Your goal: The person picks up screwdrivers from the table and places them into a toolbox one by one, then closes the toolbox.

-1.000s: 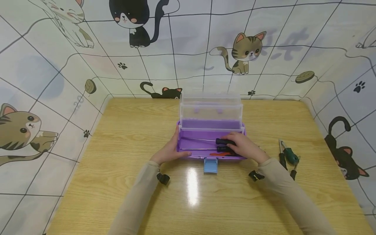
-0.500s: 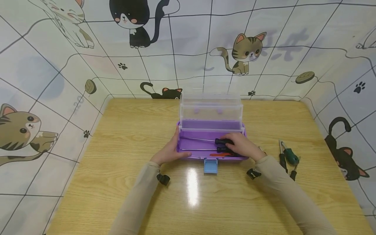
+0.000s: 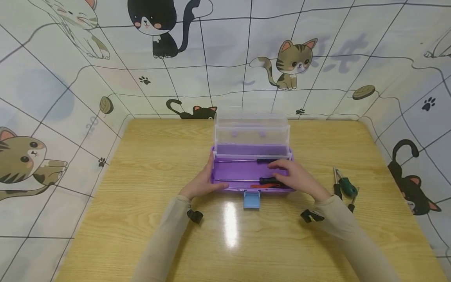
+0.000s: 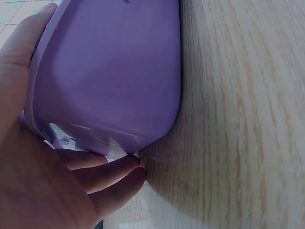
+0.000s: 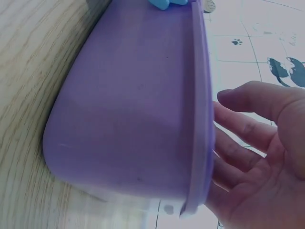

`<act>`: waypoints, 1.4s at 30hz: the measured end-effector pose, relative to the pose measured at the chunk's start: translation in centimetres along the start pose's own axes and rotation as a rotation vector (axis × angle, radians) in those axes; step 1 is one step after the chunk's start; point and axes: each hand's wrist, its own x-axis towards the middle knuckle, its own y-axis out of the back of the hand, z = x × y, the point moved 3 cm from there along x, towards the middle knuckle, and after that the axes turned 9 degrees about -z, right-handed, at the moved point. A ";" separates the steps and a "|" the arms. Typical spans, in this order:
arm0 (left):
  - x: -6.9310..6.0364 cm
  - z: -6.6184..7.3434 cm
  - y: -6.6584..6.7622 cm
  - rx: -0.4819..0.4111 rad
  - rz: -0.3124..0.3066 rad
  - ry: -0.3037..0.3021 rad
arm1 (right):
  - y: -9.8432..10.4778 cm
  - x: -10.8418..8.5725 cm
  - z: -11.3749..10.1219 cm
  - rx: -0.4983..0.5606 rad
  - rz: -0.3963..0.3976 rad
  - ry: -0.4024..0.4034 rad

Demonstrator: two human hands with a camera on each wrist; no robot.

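A purple toolbox (image 3: 246,190) stands on the table with its clear lid (image 3: 251,135) raised at the back. My left hand (image 3: 200,184) holds its left end; in the left wrist view the thumb lies along the rim and the fingers (image 4: 114,174) bend around the corner. Over the right end is my right hand (image 3: 294,178), thumb and fingers apart, gripping nothing. Inside, one black-handled screwdriver (image 3: 264,161) lies along the back wall and another screwdriver (image 3: 266,180) lies nearer the front. Beside the front wall is a red-orange tool (image 3: 260,186), partly hidden.
Right of the toolbox, several tools lie on the table, among them a green-handled tool (image 3: 348,188) and a black-handled one (image 3: 337,191). The light blue latch (image 3: 251,199) hangs down in front. Cat-patterned sheeting (image 3: 225,78) borders the table's back and sides.
The rear screwdriver has shifted to the toolbox's back wall, and my right hand has let go of it, its fingers spreading apart. My left hand keeps its place.
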 end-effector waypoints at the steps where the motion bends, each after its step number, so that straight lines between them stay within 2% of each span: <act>1: -0.1 0.5 0.1 -0.005 -0.002 0.000 | 0.1 -0.2 0.0 0.002 0.006 -0.001; 4: -0.5 1.9 0.3 -0.014 -0.009 0.005 | 0.4 -0.7 0.1 0.022 0.025 -0.007; 6: -0.6 2.3 0.4 -0.011 -0.015 0.017 | 0.6 -1.0 0.1 0.036 0.039 -0.012; 9: -0.6 1.6 0.3 -0.015 -0.006 0.020 | 0.8 -1.6 0.2 0.055 0.063 -0.017; 12: -0.3 0.0 0.0 0.003 0.003 0.030 | 1.3 -2.5 0.3 0.056 0.103 -0.033; 15: 0.1 -1.4 -0.2 0.025 0.005 0.026 | 1.8 -3.7 0.5 0.041 0.140 -0.070; 17: 0.2 -1.8 -0.1 0.022 0.002 0.015 | 2.2 -4.4 0.8 0.023 0.163 -0.097; 20: 0.3 -1.9 -0.1 0.016 0.004 -0.006 | 2.7 -5.5 1.3 -0.005 0.187 -0.148; 24: 0.3 -1.7 0.0 0.013 -0.004 -0.001 | 3.2 -6.8 2.0 -0.027 0.221 -0.183; 34: 0.3 -1.9 -0.2 -0.007 -0.004 0.019 | 4.0 -8.8 3.1 -0.023 0.319 -0.164; 42: 0.3 -1.8 -0.3 -0.004 0.006 0.006 | 4.5 -10.6 4.3 -0.012 0.339 -0.221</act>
